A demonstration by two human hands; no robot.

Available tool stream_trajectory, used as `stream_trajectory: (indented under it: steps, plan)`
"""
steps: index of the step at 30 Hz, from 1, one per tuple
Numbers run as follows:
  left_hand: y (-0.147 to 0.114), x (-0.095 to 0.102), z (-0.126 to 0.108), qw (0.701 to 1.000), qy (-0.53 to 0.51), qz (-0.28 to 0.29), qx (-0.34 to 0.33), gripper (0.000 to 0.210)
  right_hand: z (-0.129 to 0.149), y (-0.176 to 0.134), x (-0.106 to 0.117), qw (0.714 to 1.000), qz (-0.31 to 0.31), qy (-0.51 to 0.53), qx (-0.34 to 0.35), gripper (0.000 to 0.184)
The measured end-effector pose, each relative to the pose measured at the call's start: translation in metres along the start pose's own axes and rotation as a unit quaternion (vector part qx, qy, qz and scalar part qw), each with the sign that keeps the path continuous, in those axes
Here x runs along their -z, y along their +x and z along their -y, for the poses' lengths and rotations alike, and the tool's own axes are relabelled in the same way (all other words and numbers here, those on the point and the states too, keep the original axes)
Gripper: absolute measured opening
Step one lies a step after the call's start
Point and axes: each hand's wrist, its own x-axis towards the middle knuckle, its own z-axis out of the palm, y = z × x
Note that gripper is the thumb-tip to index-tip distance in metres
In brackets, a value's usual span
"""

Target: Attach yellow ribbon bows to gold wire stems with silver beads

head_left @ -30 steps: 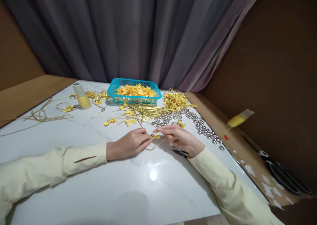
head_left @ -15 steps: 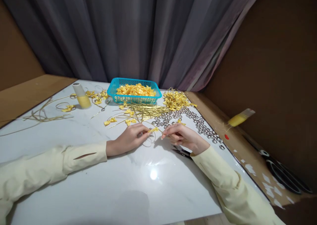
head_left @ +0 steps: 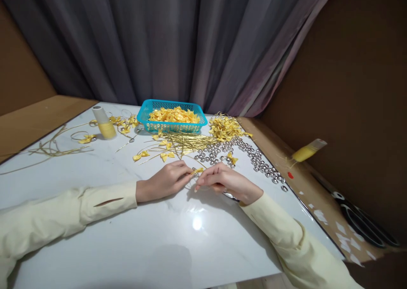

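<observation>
My left hand pinches a small yellow bow between thumb and forefinger, with a silver bead beside the fingertips. Below the bow hangs a thin loop of gold cord. Close on the right, my right hand has its fingers closed on the cord; its fingertips partly cover the loop. A dark-handled tool lies on the table, mostly hidden under the right hand. Loose yellow bows and a bundle of gold cords are just beyond my hands.
A blue basket of yellow bows stands at the back. Silver beads spread to the right, below a heap of corded bows. A yellow spool stands left; another spool and black scissors lie right.
My right hand has moved left and slightly down, bringing its fingertips to the cord loop beside the bow. My left hand has barely moved and still pinches the bow.
</observation>
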Motion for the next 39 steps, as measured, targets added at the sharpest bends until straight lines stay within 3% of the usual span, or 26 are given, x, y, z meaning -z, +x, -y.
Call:
stream_trajectory:
  steps: [4, 9, 20, 30, 39]
  plan:
    - [-0.004, 0.000, 0.000, 0.998, 0.034, 0.024, -0.055, 0.029, -0.003, 0.001, -0.001, 0.997, -0.018, 0.064, 0.024, 0.014]
    - [-0.005, 0.000, 0.000, 0.997, 0.033, 0.031, -0.060, 0.026, -0.007, 0.007, 0.007, 0.989, -0.041, 0.144, 0.018, 0.013]
    - [-0.003, -0.001, 0.002, 0.998, -0.027, -0.026, -0.048, 0.021, -0.007, 0.008, 0.018, 0.983, -0.064, 0.170, -0.001, 0.012]
    - [0.001, 0.002, -0.001, 0.993, -0.049, -0.085, 0.071, 0.016, -0.008, 0.008, 0.023, 0.989, -0.048, 0.132, -0.044, 0.014]
    - [0.003, 0.004, 0.000, 0.979, -0.102, -0.081, 0.155, 0.015, -0.007, 0.003, 0.006, 0.998, -0.057, -0.007, -0.018, 0.013]
